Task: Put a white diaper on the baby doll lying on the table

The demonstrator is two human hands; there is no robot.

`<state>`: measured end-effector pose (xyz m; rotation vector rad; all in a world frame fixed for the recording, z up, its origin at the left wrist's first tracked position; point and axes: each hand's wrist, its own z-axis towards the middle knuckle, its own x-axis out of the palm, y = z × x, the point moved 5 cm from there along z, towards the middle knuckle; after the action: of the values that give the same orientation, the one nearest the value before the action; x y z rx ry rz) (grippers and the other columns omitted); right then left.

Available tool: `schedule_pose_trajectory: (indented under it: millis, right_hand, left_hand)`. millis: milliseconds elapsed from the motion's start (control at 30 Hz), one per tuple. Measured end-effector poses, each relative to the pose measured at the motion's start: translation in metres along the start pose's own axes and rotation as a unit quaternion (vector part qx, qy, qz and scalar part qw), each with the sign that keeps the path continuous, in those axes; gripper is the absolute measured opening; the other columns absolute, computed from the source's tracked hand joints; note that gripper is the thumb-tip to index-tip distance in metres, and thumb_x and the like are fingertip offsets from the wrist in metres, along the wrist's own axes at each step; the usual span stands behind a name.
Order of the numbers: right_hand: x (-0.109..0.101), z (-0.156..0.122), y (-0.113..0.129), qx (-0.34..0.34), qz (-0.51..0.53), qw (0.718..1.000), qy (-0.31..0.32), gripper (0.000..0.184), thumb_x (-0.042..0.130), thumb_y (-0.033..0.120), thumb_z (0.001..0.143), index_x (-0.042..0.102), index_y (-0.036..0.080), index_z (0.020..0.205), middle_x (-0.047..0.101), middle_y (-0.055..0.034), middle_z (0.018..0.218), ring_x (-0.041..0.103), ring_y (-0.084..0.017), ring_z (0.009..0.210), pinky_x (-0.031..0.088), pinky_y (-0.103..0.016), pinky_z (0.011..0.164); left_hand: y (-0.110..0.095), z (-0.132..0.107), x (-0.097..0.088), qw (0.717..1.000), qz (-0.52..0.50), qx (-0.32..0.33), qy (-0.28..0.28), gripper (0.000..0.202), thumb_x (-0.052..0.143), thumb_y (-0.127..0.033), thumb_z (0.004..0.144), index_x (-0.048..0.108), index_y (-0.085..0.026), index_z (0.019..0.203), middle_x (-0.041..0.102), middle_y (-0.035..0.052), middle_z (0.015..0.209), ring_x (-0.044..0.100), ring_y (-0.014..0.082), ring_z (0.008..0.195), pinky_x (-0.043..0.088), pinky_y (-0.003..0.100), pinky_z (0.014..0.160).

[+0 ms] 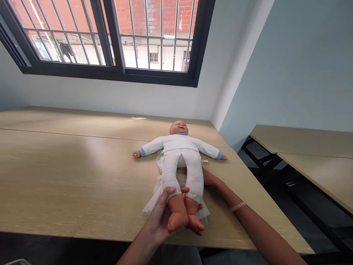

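A baby doll (180, 143) in a white outfit with blue collar and cuffs lies on its back on the table, arms spread out, head toward the window. My left hand (162, 211) is closed around the doll's lower legs, thumb on top and fingertips showing between and beside them. The bare feet point toward me and look slightly raised. My right hand (205, 176) reaches in from the right, under the doll's thighs, its fingers mostly hidden by the legs. A thin white sheet, like an open diaper (153, 198), lies beneath the doll's hips and legs.
The light wooden table (82, 184) runs left along the wall under a barred window (157, 36). Its right edge slopes down past my right forearm. A second table (314, 158) with a dark frame stands to the right across a gap.
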<state>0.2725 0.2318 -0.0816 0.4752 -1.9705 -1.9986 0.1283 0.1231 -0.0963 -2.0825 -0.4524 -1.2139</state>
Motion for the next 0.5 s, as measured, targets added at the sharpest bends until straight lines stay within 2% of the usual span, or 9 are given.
schedule_pose_trajectory:
  millis: [133,233,300,367,433,500]
  right_hand:
    - [-0.020,-0.006,-0.024,0.035,0.031,0.996,-0.074,0.055,0.076,0.063,0.067,0.077,0.020,0.100,0.068,-0.0125,0.111,0.054,-0.039,0.122,0.050,-0.043,0.101]
    - [-0.022,-0.015,-0.034,0.060,0.101,0.988,-0.099,0.065,0.063,0.074,0.073,0.074,0.022,0.109,0.067,-0.0123,0.116,0.054,-0.037,0.124,0.051,-0.042,0.100]
    - [-0.015,-0.019,-0.030,0.073,0.136,0.985,-0.076,0.071,0.056,0.079,0.076,0.071,0.023,0.116,0.067,-0.0118,0.118,0.054,-0.035,0.125,0.051,-0.040,0.100]
    - [-0.007,-0.023,-0.020,0.095,0.151,0.982,-0.059,0.071,0.056,0.078,0.077,0.069,0.023,0.120,0.067,-0.0112,0.117,0.056,-0.033,0.124,0.051,-0.037,0.100]
    - [-0.003,-0.028,-0.010,0.125,0.148,0.979,-0.066,0.067,0.061,0.072,0.079,0.068,0.020,0.120,0.068,-0.0111,0.116,0.058,-0.032,0.121,0.051,-0.036,0.101]
    - [-0.002,-0.033,-0.001,0.155,0.135,0.975,-0.080,0.064,0.063,0.067,0.081,0.067,0.017,0.121,0.067,-0.0109,0.117,0.059,-0.030,0.119,0.050,-0.035,0.101]
  left_hand:
    - [0.000,0.001,-0.010,1.000,-0.001,0.018,-0.026,0.050,0.072,-0.041,0.071,0.059,-0.014,0.110,0.070,0.0168,0.108,0.067,0.0359,0.105,0.046,0.049,0.100]
    - [-0.001,-0.001,-0.008,0.999,0.020,0.025,-0.017,0.047,0.071,-0.041,0.075,0.060,-0.013,0.112,0.072,0.0153,0.105,0.069,0.0331,0.100,0.047,0.046,0.098]
    - [-0.002,-0.003,-0.006,0.998,0.057,0.019,-0.010,0.046,0.069,-0.042,0.080,0.062,-0.012,0.114,0.071,0.0157,0.108,0.069,0.0297,0.098,0.049,0.040,0.094]
    - [-0.005,-0.007,-0.006,0.996,0.087,0.012,-0.017,0.042,0.068,-0.041,0.083,0.064,-0.011,0.111,0.071,0.0147,0.108,0.069,0.0269,0.095,0.050,0.036,0.089]
    - [-0.013,-0.012,-0.009,0.994,0.105,0.017,-0.037,0.037,0.069,-0.038,0.081,0.066,-0.012,0.106,0.071,0.0130,0.105,0.069,0.0260,0.094,0.051,0.035,0.087]
    - [-0.025,-0.019,-0.015,0.987,0.145,0.032,-0.066,0.035,0.068,-0.038,0.081,0.067,-0.012,0.104,0.072,0.0112,0.094,0.069,0.0238,0.085,0.052,0.033,0.081]
